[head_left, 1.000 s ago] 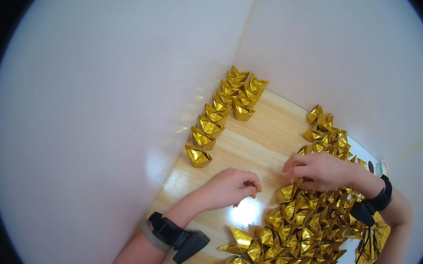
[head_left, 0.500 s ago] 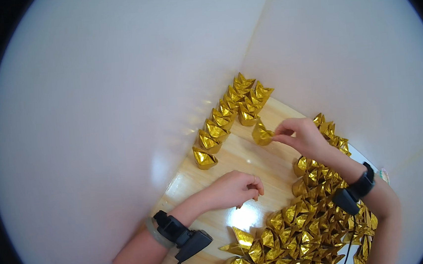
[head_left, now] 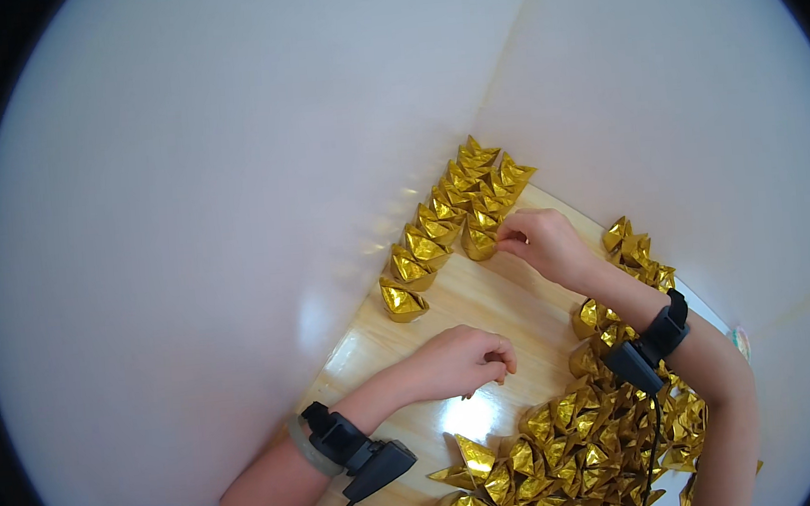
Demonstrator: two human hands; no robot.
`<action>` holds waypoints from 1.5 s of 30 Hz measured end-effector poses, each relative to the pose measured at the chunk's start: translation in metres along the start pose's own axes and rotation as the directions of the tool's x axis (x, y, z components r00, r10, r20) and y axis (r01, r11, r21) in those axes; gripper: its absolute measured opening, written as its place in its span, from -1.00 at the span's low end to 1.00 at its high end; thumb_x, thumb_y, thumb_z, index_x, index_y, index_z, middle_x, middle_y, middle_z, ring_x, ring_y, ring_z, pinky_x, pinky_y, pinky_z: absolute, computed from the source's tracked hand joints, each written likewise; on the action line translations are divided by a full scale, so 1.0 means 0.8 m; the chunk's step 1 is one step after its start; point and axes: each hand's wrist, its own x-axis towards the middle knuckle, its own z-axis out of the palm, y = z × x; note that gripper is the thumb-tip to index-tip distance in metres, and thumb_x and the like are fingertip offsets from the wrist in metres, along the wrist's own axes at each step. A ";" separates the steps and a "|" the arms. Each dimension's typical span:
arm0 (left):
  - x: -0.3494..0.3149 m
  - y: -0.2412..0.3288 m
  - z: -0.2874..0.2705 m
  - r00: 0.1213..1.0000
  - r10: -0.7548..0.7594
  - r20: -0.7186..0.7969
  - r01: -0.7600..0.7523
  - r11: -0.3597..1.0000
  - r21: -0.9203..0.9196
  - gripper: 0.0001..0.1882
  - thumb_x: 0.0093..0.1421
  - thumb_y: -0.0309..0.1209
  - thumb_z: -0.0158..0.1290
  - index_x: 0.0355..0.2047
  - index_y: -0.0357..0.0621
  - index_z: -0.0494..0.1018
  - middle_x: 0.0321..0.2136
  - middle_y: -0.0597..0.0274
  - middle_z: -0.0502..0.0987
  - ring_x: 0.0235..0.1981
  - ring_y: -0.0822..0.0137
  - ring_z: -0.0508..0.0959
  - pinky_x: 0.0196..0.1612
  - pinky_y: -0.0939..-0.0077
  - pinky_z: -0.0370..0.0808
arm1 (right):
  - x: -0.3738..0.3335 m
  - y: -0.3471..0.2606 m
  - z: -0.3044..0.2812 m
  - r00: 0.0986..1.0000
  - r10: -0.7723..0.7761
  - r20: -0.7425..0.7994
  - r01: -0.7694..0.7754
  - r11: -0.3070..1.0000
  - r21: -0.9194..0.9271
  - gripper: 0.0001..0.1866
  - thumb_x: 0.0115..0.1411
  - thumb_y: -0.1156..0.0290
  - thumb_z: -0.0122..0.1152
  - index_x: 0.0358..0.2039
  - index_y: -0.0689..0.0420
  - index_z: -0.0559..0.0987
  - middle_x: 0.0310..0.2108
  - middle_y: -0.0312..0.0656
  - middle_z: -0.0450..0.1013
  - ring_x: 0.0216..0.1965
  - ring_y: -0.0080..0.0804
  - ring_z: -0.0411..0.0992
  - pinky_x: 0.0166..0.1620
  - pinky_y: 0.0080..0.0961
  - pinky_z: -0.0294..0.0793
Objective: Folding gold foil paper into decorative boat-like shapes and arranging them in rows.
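My right hand reaches in from the right and pinches the right edge of a folded gold foil paper ingot. This ingot stands at the near end of a short row, against the gold ingot behind it. Beside it on the left runs a longer row of gold ingots along the wall, with its nearest ingot a little apart. My left hand hovers over the wooden tabletop with its fingers curled in. Whether anything is inside those fingers is hidden.
A dense heap of gold ingots covers the near right of the tabletop, with more ingots along the right edge. Pale walls meet in a corner behind the rows. Both wrists wear dark strapped devices with cables.
My right hand has moved up and left, bringing its ingot from mid-air to the near end of the short row. My left hand stays curled in nearly the same place.
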 end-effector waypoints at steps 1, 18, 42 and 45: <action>0.001 0.000 0.000 1.000 -0.005 0.004 0.005 1.000 -0.007 -0.83 0.16 -0.43 -0.07 -0.31 -0.20 0.47 -0.48 0.29 0.54 -0.66 0.52 0.44 -0.57 0.62 0.40 | 0.000 0.001 0.000 1.000 -0.002 -0.004 0.002 1.000 -0.023 -0.87 0.01 0.46 0.23 -0.41 0.23 0.55 -0.50 -0.08 0.49 -0.46 -0.25 0.48 -0.37 -0.43 0.44; 0.002 0.005 0.001 0.999 -0.042 -0.004 0.042 0.999 -0.027 -0.84 0.18 -0.46 -0.07 -0.29 -0.21 0.47 -0.48 0.29 0.54 -0.63 0.56 0.43 -0.56 0.65 0.41 | -0.124 -0.002 -0.129 0.914 0.168 0.370 -0.150 0.986 -0.078 -0.85 0.03 0.55 0.13 -0.33 0.14 0.53 -0.30 -0.15 0.47 -0.24 -0.23 0.46 -0.21 -0.41 0.45; -0.002 0.004 0.001 1.000 -0.010 -0.005 0.010 1.000 -0.016 -0.82 0.17 -0.42 -0.07 -0.29 -0.20 0.47 -0.46 0.28 0.54 -0.63 0.53 0.44 -0.56 0.63 0.41 | -0.043 -0.032 -0.035 0.983 -0.034 0.179 0.025 0.998 0.055 -0.81 -0.03 0.46 0.30 -0.42 0.18 0.46 -0.53 -0.16 0.46 -0.49 -0.36 0.46 -0.41 -0.46 0.42; -0.001 0.003 0.001 1.000 -0.004 -0.006 0.004 1.000 -0.005 -0.82 0.17 -0.42 -0.07 -0.29 -0.20 0.47 -0.46 0.27 0.54 -0.64 0.52 0.45 -0.56 0.62 0.41 | -0.035 -0.026 -0.018 0.988 -0.081 0.134 0.075 0.996 0.046 -0.77 -0.03 0.43 0.30 -0.41 0.19 0.44 -0.54 -0.12 0.46 -0.49 -0.28 0.46 -0.41 -0.43 0.41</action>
